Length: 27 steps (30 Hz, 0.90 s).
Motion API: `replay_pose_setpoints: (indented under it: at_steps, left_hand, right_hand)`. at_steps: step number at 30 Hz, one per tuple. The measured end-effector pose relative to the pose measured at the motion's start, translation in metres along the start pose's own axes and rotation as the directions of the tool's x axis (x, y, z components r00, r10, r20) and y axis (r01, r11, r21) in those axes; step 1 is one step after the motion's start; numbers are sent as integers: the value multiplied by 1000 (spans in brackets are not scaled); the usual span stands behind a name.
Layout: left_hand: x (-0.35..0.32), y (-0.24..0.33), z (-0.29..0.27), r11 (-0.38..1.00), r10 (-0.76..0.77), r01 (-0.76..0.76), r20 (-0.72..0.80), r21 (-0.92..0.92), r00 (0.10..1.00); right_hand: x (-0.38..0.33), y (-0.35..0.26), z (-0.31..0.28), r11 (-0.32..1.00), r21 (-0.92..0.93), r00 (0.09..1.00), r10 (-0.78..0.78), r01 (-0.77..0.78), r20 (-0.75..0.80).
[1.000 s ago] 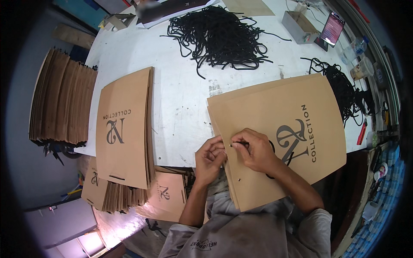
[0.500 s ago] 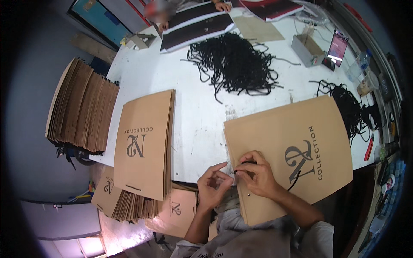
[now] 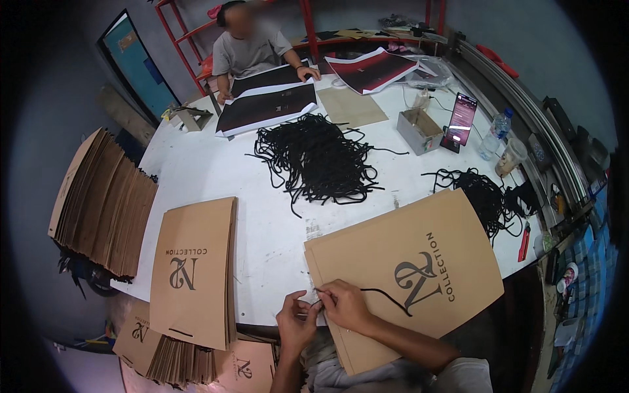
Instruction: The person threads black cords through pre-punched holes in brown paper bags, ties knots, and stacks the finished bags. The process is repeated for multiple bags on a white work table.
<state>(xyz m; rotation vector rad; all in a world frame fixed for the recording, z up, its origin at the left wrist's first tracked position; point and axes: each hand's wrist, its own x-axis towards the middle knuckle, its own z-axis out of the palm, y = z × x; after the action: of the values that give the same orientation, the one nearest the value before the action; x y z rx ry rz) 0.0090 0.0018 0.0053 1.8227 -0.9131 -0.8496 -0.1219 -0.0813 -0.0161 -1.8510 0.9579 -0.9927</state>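
A brown paper bag [image 3: 367, 262] with dark printing lies tilted on top of a small stack in front of me, its left edge at my hands. My right hand [image 3: 346, 306] rests on this edge and pinches a black cord [image 3: 390, 297], whose free length curves rightward over the print. Close beside it, my left hand [image 3: 296, 322] has thumb and forefinger brought together just off the bag's edge. A short dark piece of the cord shows between the two hands' fingertips. The exact grip there is partly hidden.
A heap of black cords [image 3: 318, 160] covers the table's middle, with a smaller pile [image 3: 481, 200] at right. Brown bags stand stacked [image 3: 190, 262] at left. A propped phone [image 3: 460, 121], grey box [image 3: 419, 133], bottle [image 3: 493, 136] and red cutter [image 3: 524, 242] are rightward. Another person [image 3: 252, 49] handles dark printed sheets.
My view has tilted up, so the other person shows more fully. The cord now stretches out to the right of my right hand. My left fingers have closed in toward the right ones.
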Motion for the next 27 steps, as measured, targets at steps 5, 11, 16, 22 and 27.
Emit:
replay_pose_setpoints:
  at_steps: [5, 11, 16, 22, 27]
  left_hand:
    - [12, -15, -7, 883, 469, -467, -24, 51, 883]
    - [19, -32, 9, 890, 372, -357, 1, -285, 928]
    - [11, -31, 33, 860, 330, -357, -136, -364, 934]
    - [-11, -7, -5, 849, 125, -93, 27, -520, 992]
    - [-32, -1, -33, 802, 209, -90, 137, -590, 968]
  right_hand:
    - [-3, -9, -11, 997, 62, 966, -60, 46, 251]
    - [-1, 11, -13, 914, 286, 942, 217, -289, 258]
    - [-2, 17, -11, 837, 420, 928, 253, -351, 272]
    - [1, 0, -18, 978, -106, 946, -145, 182, 289]
    - [7, -1, -15, 930, -231, 934, -216, 285, 285]
